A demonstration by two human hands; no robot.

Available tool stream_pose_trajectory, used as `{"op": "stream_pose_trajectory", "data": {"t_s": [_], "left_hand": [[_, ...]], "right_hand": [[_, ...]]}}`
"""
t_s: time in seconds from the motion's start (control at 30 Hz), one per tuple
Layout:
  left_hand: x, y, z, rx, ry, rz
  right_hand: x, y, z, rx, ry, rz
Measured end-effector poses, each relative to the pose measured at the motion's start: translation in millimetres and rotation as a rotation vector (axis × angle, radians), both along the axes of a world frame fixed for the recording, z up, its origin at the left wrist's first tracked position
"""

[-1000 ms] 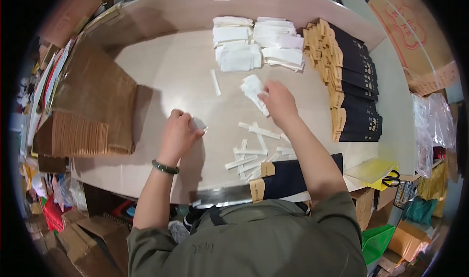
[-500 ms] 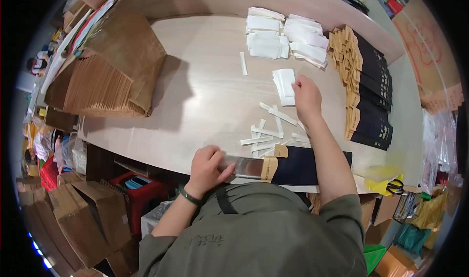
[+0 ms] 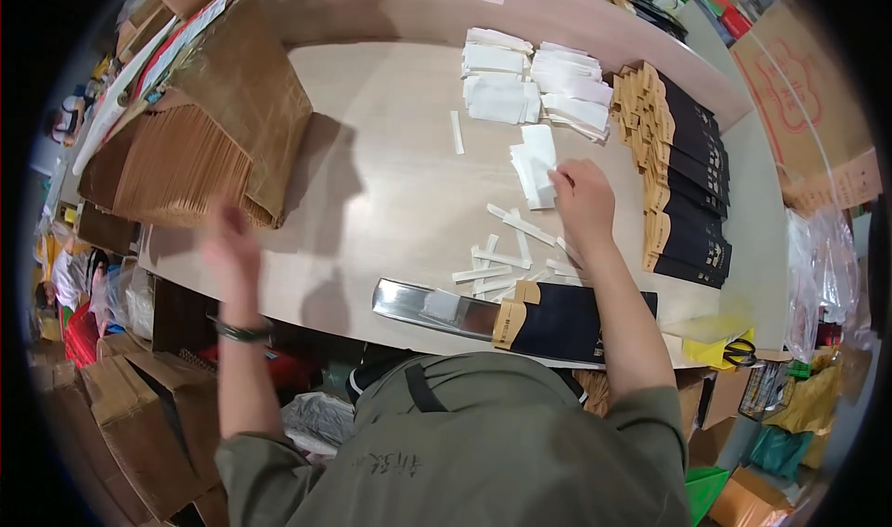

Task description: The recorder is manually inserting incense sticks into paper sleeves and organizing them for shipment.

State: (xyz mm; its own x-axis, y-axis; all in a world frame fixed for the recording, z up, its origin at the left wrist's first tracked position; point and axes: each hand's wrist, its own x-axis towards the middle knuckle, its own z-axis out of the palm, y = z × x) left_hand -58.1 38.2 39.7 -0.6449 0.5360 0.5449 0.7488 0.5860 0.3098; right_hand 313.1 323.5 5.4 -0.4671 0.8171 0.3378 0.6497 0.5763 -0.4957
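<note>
Silver piece (image 3: 400, 301): one, long, at the near edge; one small pale packet (image 3: 440, 305) on it.
Dark sleeves with tan ends (image 3: 557, 327): two, at its right end.
Left hand (image 3: 232, 248): blurry, near one cardboard box (image 3: 265, 99); cannot tell if open.
White strips (image 3: 478, 274): at least seven, loosely heaped.
Right hand (image 3: 587, 206): bent fingers touch one fan of white papers (image 3: 534, 160); cannot tell if gripping.
White stacks (image 3: 502, 99): four, behind.

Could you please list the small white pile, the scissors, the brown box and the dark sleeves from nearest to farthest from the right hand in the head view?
From the right hand:
1. Small white pile: at its fingertips, to the left.
2. Dark sleeves: just right.
3. Scissors: lower right.
4. Brown box: far left.
</note>
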Motion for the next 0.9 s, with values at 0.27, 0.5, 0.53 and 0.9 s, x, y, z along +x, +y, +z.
{"op": "stream_pose_trajectory", "data": {"t_s": [0.27,0.5,0.53,0.9], "left_hand": [[-166,-1,12,-0.42,0.131,-0.076],[-152,9,20,-0.484,0.124,-0.095],[-149,10,24,-0.481,0.124,-0.095],[31,-68,-67,0.462,-0.817,-0.277]], "right_hand": [[-21,-137,-6,-0.09,-0.222,0.726],[16,-65,-20,-0.027,-0.238,0.059],[19,-61,-19,-0.024,-0.238,0.058],[-16,-155,-2,-0.502,0.059,0.425]]}}
